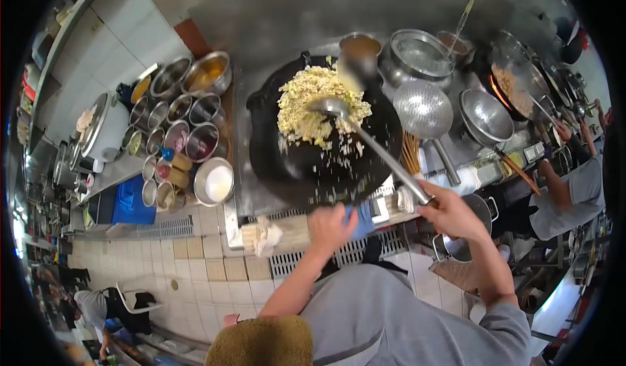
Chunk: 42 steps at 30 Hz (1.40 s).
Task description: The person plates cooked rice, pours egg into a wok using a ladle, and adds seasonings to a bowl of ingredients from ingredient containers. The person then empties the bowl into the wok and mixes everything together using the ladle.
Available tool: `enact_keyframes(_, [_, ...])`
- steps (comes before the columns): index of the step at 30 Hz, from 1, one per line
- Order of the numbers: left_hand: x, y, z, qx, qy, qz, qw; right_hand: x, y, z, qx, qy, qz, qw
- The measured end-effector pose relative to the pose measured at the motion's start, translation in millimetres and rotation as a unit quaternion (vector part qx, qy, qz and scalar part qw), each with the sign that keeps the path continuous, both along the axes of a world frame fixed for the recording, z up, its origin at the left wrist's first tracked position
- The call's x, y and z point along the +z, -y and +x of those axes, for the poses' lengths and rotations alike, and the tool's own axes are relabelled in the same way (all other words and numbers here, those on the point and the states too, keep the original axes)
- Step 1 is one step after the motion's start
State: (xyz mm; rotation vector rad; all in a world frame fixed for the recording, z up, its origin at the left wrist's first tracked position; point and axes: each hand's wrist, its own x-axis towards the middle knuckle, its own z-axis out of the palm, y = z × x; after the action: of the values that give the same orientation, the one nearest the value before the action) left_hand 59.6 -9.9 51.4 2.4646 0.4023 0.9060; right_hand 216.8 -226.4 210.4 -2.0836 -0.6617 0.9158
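A black wok [287, 164] sits on the stove in front of me, with fried rice [306, 99] heaped toward its far side and loose grains scattered nearer. My right hand [451, 211] is wrapped round the long metal handle of a ladle [385, 154], whose bowl is in the rice. Blurred by motion, my left hand [332, 228] is closed at the wok's near rim. A blue cloth [360, 221] shows beside its fingers; exactly how they grip is hidden.
Left of the wok stand several metal bowls of ingredients, squeeze bottles [173, 174] and a bowl of white seasoning [218, 183]. A perforated strainer [424, 110], a metal pot [420, 59] and a colander [486, 117] are to the right. Another person [574, 193] works at far right.
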Motion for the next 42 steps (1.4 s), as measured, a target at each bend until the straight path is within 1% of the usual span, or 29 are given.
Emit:
enact_keyframes(1, [3,-13,17,0.019,-0.017,-0.004,1.000,18,1,-6,-0.031,-0.051,-0.005,0.998])
enact_keyframes(2, [2,-29,32,0.031,-0.031,-0.011,0.999,27,2,-6,-0.024,-0.077,0.022,0.996])
enact_keyframes(3, [-3,-43,45,0.039,-0.048,-0.027,0.998,22,5,-4,-0.049,-0.131,0.069,0.988])
enact_keyframes(5, [-18,-69,60,0.013,-0.084,-0.031,0.996,-4,14,2,-0.097,-0.231,0.169,0.953])
enact_keyframes(6, [-23,-73,64,0.006,-0.075,-0.030,0.997,-23,14,6,-0.150,-0.321,0.206,0.912])
enact_keyframes(8, [-34,-74,64,-0.012,-0.068,-0.032,0.997,-58,-1,11,-0.159,-0.480,0.272,0.819])
enact_keyframes(9, [-28,-67,64,0.010,-0.021,0.005,1.000,-83,-14,12,-0.170,-0.548,0.291,0.765])
enact_keyframes(11, [-1,-45,65,0.054,0.074,0.077,0.993,-106,-61,17,-0.191,-0.395,0.149,0.886])
enact_keyframes(13, [4,-10,47,-0.016,0.040,0.039,0.998,-121,-85,14,-0.120,-0.219,0.113,0.962])
enact_keyframes(14, [-1,12,32,-0.066,0.003,-0.024,0.998,-118,-87,11,-0.087,-0.143,0.116,0.979])
enact_keyframes(15, [-10,36,17,-0.115,-0.034,-0.088,0.989,-107,-81,11,-0.093,-0.205,0.140,0.964])
enact_keyframes(16, [-27,57,7,-0.162,-0.119,-0.163,0.966,-91,-75,11,-0.098,-0.265,0.162,0.945])
enact_keyframes(17, [-49,75,-2,-0.208,-0.202,-0.237,0.927,-84,-72,13,-0.104,-0.325,0.183,0.922])
enact_keyframes(19, [-108,102,-6,-0.242,-0.341,-0.276,0.865,-97,-80,28,-0.135,-0.432,0.189,0.872])
enact_keyframes(21, [-200,135,-7,-0.260,-0.316,-0.221,0.885,-115,-87,41,-0.172,-0.529,0.192,0.808])
enact_keyframes(22, [-235,145,-3,-0.270,-0.302,-0.191,0.894,-125,-98,48,-0.168,-0.480,0.173,0.844])
enact_keyframes(23, [-258,151,4,-0.255,-0.313,-0.165,0.900,-120,-107,45,-0.123,-0.327,0.134,0.927])
enact_keyframes(24, [-275,158,11,-0.240,-0.324,-0.141,0.904,-121,-105,44,-0.087,-0.248,0.149,0.953])
enact_keyframes(25, [-280,163,21,-0.225,-0.333,-0.115,0.908,-119,-100,43,-0.049,-0.166,0.162,0.971])
enact_keyframes(26, [-286,165,30,-0.219,-0.363,-0.150,0.893,-107,-86,42,-0.072,-0.183,0.145,0.970])
enact_keyframes(29, [-317,167,46,-0.160,-0.212,-0.027,0.964,-70,-35,39,-0.158,-0.369,0.186,0.897])
enact_keyframes(30, [-335,172,53,-0.139,-0.264,-0.048,0.953,-72,-29,42,-0.180,-0.387,0.186,0.885])
enact_keyframes(31, [-352,175,58,-0.130,-0.280,-0.063,0.949,-79,-28,49,-0.191,-0.387,0.172,0.885])
enact_keyframes(33, [-355,172,67,-0.130,-0.277,-0.090,0.948,-107,-34,71,-0.214,-0.389,0.150,0.883])
enact_keyframes(34, [-353,171,68,-0.130,-0.268,-0.093,0.950,-112,-39,74,-0.136,-0.271,0.124,0.945])
enact_keyframes(37, [-355,171,68,-0.126,-0.256,-0.104,0.953,-83,-16,57,-0.124,-0.254,0.130,0.950])
enact_keyframes(38, [-356,170,69,-0.125,-0.254,-0.112,0.953,-79,-1,54,-0.149,-0.317,0.131,0.928])
enact_keyframes(41, [-364,169,73,-0.126,-0.242,-0.144,0.951,-100,14,50,-0.183,-0.381,0.139,0.895])
enact_keyframes(42, [-363,170,72,-0.126,-0.232,-0.141,0.954,-108,14,56,-0.167,-0.396,0.139,0.892])
